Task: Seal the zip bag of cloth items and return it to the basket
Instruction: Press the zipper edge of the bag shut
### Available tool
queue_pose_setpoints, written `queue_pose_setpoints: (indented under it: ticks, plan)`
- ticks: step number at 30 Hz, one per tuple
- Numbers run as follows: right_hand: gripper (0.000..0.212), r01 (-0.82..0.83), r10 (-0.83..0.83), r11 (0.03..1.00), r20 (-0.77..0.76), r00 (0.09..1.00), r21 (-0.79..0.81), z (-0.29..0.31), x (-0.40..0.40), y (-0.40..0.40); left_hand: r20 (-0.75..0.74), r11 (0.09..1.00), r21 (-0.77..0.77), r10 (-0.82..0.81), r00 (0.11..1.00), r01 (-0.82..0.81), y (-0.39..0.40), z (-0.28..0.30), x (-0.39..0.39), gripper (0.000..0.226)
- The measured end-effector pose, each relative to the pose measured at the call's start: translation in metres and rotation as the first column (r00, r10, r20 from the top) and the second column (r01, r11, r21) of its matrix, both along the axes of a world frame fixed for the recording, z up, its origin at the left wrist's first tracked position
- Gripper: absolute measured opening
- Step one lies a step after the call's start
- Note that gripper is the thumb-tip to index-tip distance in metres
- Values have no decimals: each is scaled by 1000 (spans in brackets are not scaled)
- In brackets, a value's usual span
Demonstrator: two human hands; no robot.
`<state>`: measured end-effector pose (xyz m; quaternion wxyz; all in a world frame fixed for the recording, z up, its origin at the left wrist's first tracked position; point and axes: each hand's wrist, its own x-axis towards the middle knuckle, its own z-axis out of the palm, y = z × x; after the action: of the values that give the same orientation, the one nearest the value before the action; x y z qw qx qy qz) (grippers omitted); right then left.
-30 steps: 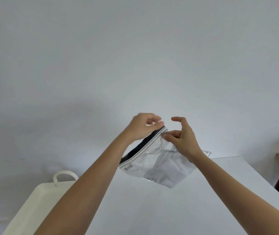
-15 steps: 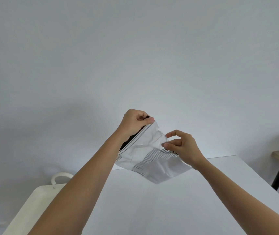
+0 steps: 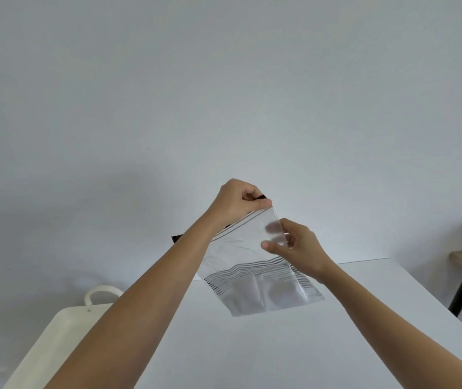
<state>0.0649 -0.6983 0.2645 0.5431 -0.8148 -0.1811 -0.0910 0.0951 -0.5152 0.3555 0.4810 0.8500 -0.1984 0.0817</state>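
Above the desk (image 3: 322,346), the zip bag (image 3: 252,265) is pinched at its top by both hands' closed fingers (image 3: 266,204); uneven pressing could leave the seal gapped.

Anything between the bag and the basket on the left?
Only the person's own left forearm crosses that line. The bag is held up over the table by both hands; the basket sits lower left, interior mostly hidden.

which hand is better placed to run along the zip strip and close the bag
Probably the right hand. It holds the bag just below the zip's upper end, while the left hand pinches that end as an anchor.
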Motion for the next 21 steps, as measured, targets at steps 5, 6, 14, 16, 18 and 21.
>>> queue_pose_setpoints:
  ticks: [5,6,14,16,18,21]
  plan:
    - [14,7,-4,966,-11,1000,259,12,7,4,-43,976,144,-157,987,162,7,1,0,27]
    - [15,-2,13,948,-33,999,319,14,8,0,-84,952,247,-163,983,179,15,1,1,38]
    - [4,-16,82,876,-117,990,483,26,8,-38,-220,902,410,-43,974,133,69,-8,6,12]
    - [18,-24,72,912,-102,992,410,31,9,-42,-199,905,408,-38,979,118,69,-6,3,10]
    - [22,-9,33,952,-71,997,307,38,9,-44,-161,908,409,-28,986,92,67,-2,2,10]
    - [7,1,3,986,-22,1000,165,46,10,-45,-126,913,400,-28,992,76,69,3,2,11]
